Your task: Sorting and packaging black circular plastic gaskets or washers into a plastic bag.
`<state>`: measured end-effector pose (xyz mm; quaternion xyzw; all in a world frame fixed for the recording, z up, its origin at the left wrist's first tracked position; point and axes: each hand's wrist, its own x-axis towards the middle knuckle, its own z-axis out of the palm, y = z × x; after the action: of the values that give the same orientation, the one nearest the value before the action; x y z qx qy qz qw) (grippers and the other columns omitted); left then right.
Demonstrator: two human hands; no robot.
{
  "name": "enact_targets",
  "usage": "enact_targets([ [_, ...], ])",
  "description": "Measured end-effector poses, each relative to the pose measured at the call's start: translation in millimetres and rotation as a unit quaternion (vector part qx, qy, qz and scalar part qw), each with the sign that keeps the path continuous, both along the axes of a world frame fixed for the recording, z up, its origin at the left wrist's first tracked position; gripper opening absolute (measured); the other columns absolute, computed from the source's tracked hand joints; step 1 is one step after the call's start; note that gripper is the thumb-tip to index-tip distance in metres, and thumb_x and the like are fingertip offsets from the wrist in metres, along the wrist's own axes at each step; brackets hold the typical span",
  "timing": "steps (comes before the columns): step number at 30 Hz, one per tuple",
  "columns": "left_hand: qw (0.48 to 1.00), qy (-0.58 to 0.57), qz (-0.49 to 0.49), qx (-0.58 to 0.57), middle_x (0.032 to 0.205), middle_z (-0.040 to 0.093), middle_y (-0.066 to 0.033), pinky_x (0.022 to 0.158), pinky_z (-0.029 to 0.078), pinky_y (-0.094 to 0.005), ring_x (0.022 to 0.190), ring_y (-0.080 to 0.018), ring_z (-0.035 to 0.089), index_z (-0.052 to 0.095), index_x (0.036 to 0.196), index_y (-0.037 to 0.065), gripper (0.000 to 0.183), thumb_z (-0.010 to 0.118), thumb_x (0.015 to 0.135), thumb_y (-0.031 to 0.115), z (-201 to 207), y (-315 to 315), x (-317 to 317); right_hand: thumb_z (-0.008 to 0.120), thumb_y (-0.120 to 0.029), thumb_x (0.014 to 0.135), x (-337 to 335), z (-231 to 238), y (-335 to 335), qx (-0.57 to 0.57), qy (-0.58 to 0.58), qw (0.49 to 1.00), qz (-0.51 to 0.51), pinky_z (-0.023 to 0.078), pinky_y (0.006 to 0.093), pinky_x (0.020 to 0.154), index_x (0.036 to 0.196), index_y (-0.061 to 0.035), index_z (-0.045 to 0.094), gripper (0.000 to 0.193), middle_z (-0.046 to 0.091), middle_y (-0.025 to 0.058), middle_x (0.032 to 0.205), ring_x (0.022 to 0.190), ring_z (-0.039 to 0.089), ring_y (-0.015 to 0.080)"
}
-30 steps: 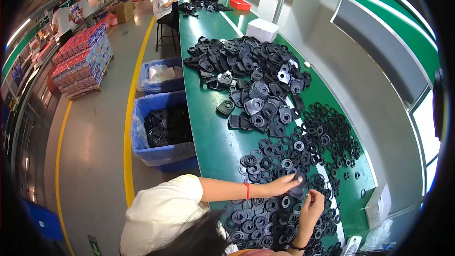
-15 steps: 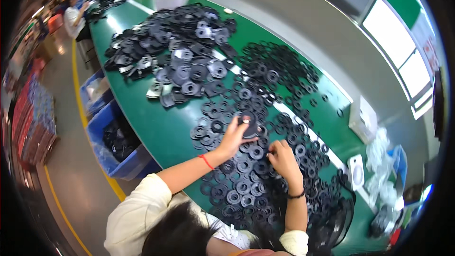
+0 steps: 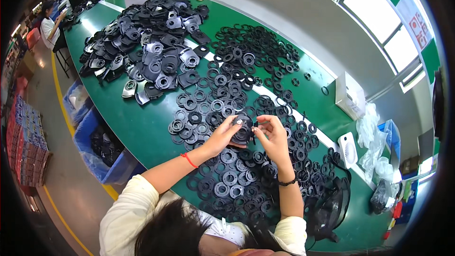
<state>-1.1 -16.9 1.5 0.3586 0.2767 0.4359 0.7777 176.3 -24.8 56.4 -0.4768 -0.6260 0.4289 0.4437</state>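
My left hand (image 3: 222, 137) grips a round black plastic part (image 3: 242, 132), with the thumb on its upper face. At the part's right edge, my right hand (image 3: 273, 138) has its thumb and forefinger pinched together. A small dark bit shows at those fingertips, too small to name. Beneath and around both hands lie many loose black rings (image 3: 229, 178), some flat and some overlapping. Farther left is a heap of black plates (image 3: 154, 64) with round openings and one squared end.
Thinner black rings (image 3: 251, 42) are spread at the far side of the green table (image 3: 142, 128). A white box (image 3: 350, 96), a small white fan (image 3: 348, 150) and a black mesh bag (image 3: 332, 208) are at the right. Blue bins (image 3: 97, 147) stand left of the table; a person (image 3: 51, 28) sits beyond.
My right hand has risen from the loose rings to the edge of the round part. My left hand still holds that part, now turned differently. The whole view has shifted.
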Motion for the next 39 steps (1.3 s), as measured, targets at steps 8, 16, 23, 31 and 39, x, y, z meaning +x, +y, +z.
enact_targets([
  [8, 0.998, 0.056, 0.024, 0.008, 0.098, 0.063, -0.0079, 0.052, 0.057, -0.0283, 0.077, -0.0193, 0.068, 0.043, 0.12, 0.005, 0.029, 0.051, 0.096, 0.02, 4, 5, -3, 0.059, 0.003, 0.082, 9, 6, 4, 0.062, -0.149, 0.985, -0.058, 0.05, 0.0227, 0.069, 0.108, 0.0015, 0.058, 0.026, 0.055, 0.0076, 0.099, 0.081, 0.059, 0.011],
  [16, 0.991, 0.119, 0.029, 0.056, 0.077, 0.062, -0.0048, 0.034, 0.041, -0.0205, 0.057, -0.0133, 0.065, 0.049, 0.097, 0.005, 0.026, 0.055, 0.094, 0.03, 10, 5, -11, 0.06, -0.006, 0.083, 93, -20, 30, 0.05, -0.421, 0.876, -0.231, 0.047, 0.0448, 0.077, 0.106, -0.0009, 0.057, 0.024, 0.056, 0.0209, 0.104, 0.091, 0.058, 0.0377],
  [23, 0.996, 0.089, 0.002, 0.02, 0.093, 0.062, -0.0082, 0.048, 0.053, -0.0245, 0.075, -0.0196, 0.068, 0.046, 0.111, 0.006, 0.023, 0.046, 0.099, 0.026, 9, 4, -4, 0.062, -0.02, 0.086, 109, -61, 42, 0.081, -0.502, 0.839, -0.192, 0.04, 0.0487, 0.092, 0.121, -0.0141, 0.057, 0.036, 0.05, 0.018, 0.124, 0.112, 0.049, 0.0375],
  [31, 0.996, 0.091, -0.013, 0.014, 0.101, 0.063, -0.0096, 0.054, 0.057, -0.027, 0.084, -0.0199, 0.068, 0.043, 0.12, 0.006, 0.027, 0.045, 0.098, 0.021, 8, 3, -4, 0.069, -0.014, 0.08, 101, -43, 42, 0.158, -0.411, 0.881, -0.171, 0.045, 0.0405, 0.085, 0.079, -0.0007, 0.059, 0.017, 0.057, 0.0175, 0.113, 0.099, 0.056, 0.0356],
  [39, 0.997, 0.07, -0.04, 0.02, 0.114, 0.057, -0.0088, 0.064, 0.06, -0.0324, 0.098, -0.0191, 0.061, 0.036, 0.133, 0.007, 0.038, 0.044, 0.096, 0.013, 5, -1, 0, 0.068, -0.013, 0.083, 43, 10, 19, 0.085, -0.24, 0.966, -0.049, 0.046, 0.0244, 0.059, 0.086, 0.0001, 0.064, 0.014, 0.062, 0.0079, 0.089, 0.069, 0.06, 0.0132],
])
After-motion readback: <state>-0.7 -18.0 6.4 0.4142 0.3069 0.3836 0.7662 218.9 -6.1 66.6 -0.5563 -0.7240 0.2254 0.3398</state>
